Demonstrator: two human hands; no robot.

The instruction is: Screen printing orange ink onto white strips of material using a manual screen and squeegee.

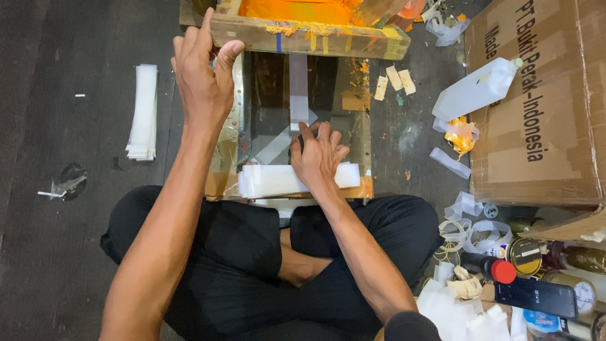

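Note:
My left hand (203,76) grips the near edge of a raised wooden screen frame (309,36) smeared with orange ink, thumb on top of the wood. Under the frame lies a dark glass-topped base (271,95) with a clear plastic strip (298,95) on it. My right hand (317,155) rests fingers-down on that base, touching the lower end of the strip. Just below it a stack of white translucent plastic strips (271,180) lies across the near edge of the base. I sit cross-legged in black trousers.
Another pile of white strips (144,110) lies on the dark floor at left. A large cardboard box (536,95) stands at right with a white plastic jug (476,88) against it. Bottles, tins, a phone (536,297) and plastic scraps crowd the lower right.

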